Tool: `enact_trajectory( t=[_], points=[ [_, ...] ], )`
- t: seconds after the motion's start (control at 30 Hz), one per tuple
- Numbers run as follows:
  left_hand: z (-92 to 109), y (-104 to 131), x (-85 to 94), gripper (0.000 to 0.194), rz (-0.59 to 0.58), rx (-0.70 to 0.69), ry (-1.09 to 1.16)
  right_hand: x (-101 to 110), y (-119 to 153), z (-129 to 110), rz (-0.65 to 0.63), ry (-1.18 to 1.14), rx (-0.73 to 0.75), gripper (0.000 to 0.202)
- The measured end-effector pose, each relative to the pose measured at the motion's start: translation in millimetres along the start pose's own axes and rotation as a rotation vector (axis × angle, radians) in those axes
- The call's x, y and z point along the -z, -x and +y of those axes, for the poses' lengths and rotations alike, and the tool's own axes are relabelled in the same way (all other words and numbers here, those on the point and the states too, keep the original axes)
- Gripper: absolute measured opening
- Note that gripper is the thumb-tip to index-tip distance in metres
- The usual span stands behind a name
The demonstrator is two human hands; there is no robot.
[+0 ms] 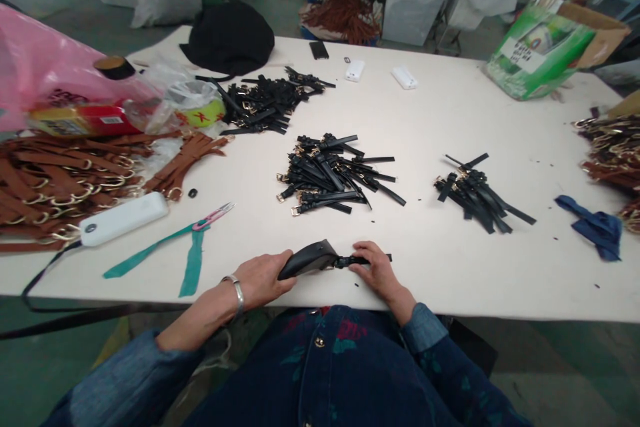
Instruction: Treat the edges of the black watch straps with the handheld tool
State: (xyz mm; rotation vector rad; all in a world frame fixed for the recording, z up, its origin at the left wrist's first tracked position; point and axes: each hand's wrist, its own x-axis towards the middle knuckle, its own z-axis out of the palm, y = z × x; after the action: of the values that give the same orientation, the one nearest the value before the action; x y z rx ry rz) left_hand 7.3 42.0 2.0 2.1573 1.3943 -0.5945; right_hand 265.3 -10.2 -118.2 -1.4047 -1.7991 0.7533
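Close to the table's front edge, my left hand is wrapped round the wide end of a black leather strap. A short black buckle strap joins its narrow right end, where a bit of metal shows. My right hand pinches that short strap between thumb and fingers, and its tip sticks out to the right. Just beyond my hands lies a pile of black buckle straps with gold buckles. A smaller bunch of black straps is off to the right.
Brown straps with rings cover the left side, beside a white power bank and pink thread snips tied with green cloth. A black cap, a green box and a blue cloth also rest on the table.
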Motion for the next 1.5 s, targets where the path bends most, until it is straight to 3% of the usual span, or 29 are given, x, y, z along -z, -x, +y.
enact_trajectory(
  t=[0.33,0.6,0.9,1.23,1.37,1.5],
  points=[
    [28.7,-16.8,1.2,0.034,0.028,-0.090,-0.059,-2.3,1.5,4.8,0.005,0.011,0.024,0.023],
    [1.4,-15.5,11.5,0.032,-0.022,-0.104,-0.083,-2.4,1.6,3.0,-0.003,-0.005,0.002,0.020],
    [30.6,-22.1,2.9,0.035,0.026,-0.126,-0.059,0.0,-0.3,-0.6,0.007,-0.022,0.012,0.017],
    [1.7,-14.2,21.7,0.032,-0.068,-0.067,0.086,-3.2,1.6,6.0,0.009,-0.016,0.002,0.020],
    [0.8,-12.8,15.2,0.031,-0.030,-0.084,0.004,-3.9,1.7,6.3,0.009,-0.008,-0.001,0.021],
    [12.0,-12.1,1.0,0.034,0.029,-0.105,-0.089,-3.6,1.9,4.8,0.008,-0.013,-0.001,0.020]
  ],
)
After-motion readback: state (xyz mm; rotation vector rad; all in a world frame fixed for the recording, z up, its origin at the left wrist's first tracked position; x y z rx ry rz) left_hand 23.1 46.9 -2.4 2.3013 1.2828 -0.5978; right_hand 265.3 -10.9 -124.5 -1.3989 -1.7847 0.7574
